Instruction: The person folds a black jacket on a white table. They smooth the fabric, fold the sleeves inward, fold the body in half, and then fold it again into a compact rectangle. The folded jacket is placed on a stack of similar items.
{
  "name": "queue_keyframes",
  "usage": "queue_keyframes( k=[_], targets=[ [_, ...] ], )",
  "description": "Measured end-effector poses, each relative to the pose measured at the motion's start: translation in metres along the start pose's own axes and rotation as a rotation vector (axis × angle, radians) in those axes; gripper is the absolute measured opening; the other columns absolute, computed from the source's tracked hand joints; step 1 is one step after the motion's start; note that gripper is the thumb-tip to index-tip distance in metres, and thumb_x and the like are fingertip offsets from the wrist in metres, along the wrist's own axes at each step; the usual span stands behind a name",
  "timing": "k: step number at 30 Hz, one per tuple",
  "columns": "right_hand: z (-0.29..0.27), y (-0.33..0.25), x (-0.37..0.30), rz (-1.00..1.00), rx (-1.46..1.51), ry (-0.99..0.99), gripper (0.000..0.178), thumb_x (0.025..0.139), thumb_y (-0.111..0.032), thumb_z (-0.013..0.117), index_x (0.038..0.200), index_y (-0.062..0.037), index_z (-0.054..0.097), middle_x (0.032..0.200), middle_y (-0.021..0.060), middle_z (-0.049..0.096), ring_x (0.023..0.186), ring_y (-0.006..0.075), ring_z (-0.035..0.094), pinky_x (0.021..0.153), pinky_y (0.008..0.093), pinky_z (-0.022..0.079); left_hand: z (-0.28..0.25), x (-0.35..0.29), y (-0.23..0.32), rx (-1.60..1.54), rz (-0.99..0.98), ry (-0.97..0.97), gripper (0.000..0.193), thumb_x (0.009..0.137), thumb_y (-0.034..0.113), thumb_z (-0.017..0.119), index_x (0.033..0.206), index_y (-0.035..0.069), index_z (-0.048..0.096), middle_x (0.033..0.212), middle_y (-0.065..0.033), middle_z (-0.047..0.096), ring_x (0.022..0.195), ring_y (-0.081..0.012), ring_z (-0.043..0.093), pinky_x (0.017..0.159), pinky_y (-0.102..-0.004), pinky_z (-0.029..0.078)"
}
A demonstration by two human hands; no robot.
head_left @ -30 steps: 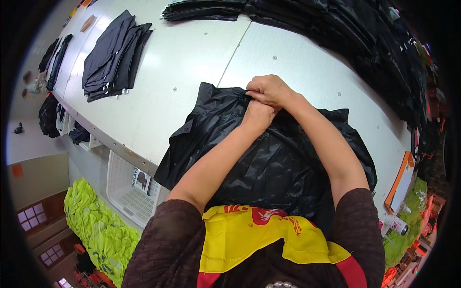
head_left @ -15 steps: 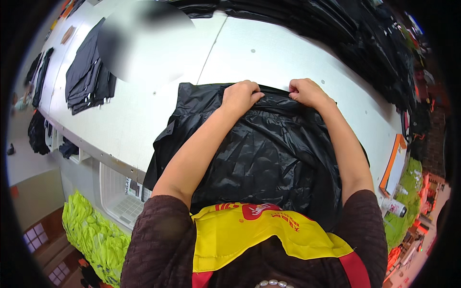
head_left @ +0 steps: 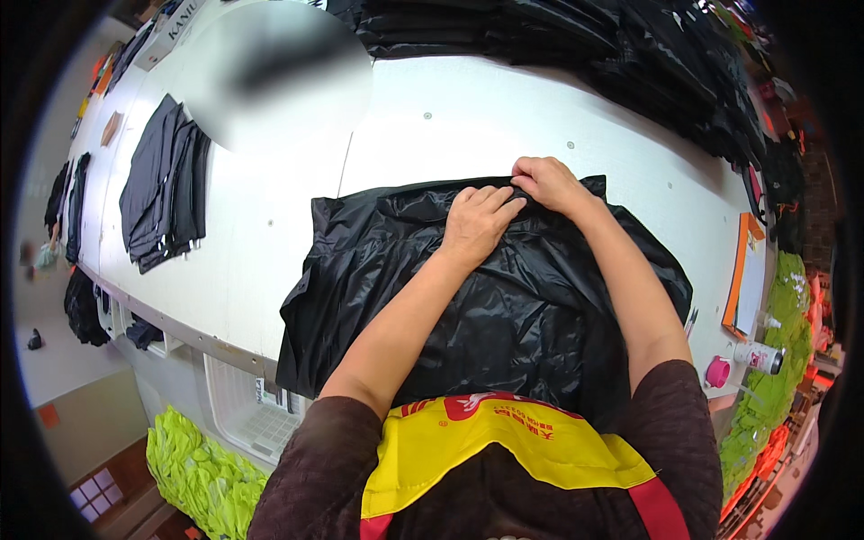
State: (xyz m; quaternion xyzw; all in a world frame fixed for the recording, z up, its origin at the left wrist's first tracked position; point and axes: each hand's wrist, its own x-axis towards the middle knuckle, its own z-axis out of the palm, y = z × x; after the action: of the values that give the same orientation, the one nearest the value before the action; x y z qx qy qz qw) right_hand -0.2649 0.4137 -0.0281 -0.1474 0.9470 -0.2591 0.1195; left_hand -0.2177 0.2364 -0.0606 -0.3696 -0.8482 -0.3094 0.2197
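A black, shiny garment (head_left: 504, 306) lies spread and wrinkled on the white table before me, its near part running down to my yellow apron (head_left: 486, 441). At the far edge, my right hand (head_left: 547, 184) pinches the fabric between thumb and bent fingers. Just left of it and a little nearer, my left hand (head_left: 481, 225) is closed on the same cloth, fingers curled and bunched together. The two hands almost touch. Whatever lies under the fingertips is hidden.
A long heap of black garments (head_left: 558, 40) lines the table's far side. Folded dark garments (head_left: 166, 189) lie on the left. A clipboard (head_left: 745, 274), a pink ring-shaped item (head_left: 717, 371) and a bottle (head_left: 758, 356) sit right. Below the table (head_left: 396, 117) is a white basket (head_left: 238, 405).
My hands have come closer together: the right moved left along the far edge, the left slid nearer and slightly right. The view has shifted, and more of the garment's right side shows.
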Motion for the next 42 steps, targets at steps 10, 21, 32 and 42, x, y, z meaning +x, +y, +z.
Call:
queue_keyframes(
  k=[10,21,32,42],
  targets=[
    [-0.048,-0.025,0.008,-0.2,-0.27,-0.191,0.008,0.081,-0.009,0.058,0.08,-0.0005,0.059,0.08,0.016,0.063,0.078,0.0331,0.06,0.068,0.0407,0.046,-0.004,0.019,-0.005,0.075,-0.136,-0.256,0.037,0.073,0.034,0.068,0.101,0.01,0.064,0.078,-0.006,0.059,0.072,-0.0241,0.057,0.064,-0.0359,0.044],
    [-0.031,0.01,-0.005,0.038,0.448,-0.046,0.018,0.084,-0.017,0.06,0.089,-0.0002,0.062,0.077,0.0045,0.062,0.069,0.0109,0.053,0.065,0.026,0.045,0.022,0.02,0.033,0.146,-0.22,-0.074,0.018,0.073,0.019,0.067,0.087,0.009,0.063,0.098,-0.0073,0.054,0.096,-0.0264,0.048,0.081,-0.0398,0.036],
    [0.001,0.037,-0.056,-0.165,-0.082,0.291,0.029,0.074,-0.007,0.066,0.102,-0.0029,0.061,0.101,0.0122,0.062,0.099,0.0278,0.056,0.087,0.0344,0.046,0.039,0.034,0.039,-0.142,-0.484,-0.038,0.015,0.07,0.016,0.069,0.082,0.006,0.068,0.084,-0.0086,0.063,0.091,-0.0271,0.054,0.082,-0.0404,0.037],
    [-0.003,0.045,-0.053,-0.123,0.241,0.243,0.024,0.077,-0.006,0.065,0.101,-0.0006,0.064,0.097,0.0132,0.065,0.087,0.0244,0.063,0.078,0.0301,0.049,0.053,0.031,0.035,-0.077,-0.474,0.041,0.019,0.066,0.018,0.074,0.08,0.008,0.068,0.083,-0.008,0.064,0.09,-0.0257,0.055,0.082,-0.0391,0.037]
  ],
)
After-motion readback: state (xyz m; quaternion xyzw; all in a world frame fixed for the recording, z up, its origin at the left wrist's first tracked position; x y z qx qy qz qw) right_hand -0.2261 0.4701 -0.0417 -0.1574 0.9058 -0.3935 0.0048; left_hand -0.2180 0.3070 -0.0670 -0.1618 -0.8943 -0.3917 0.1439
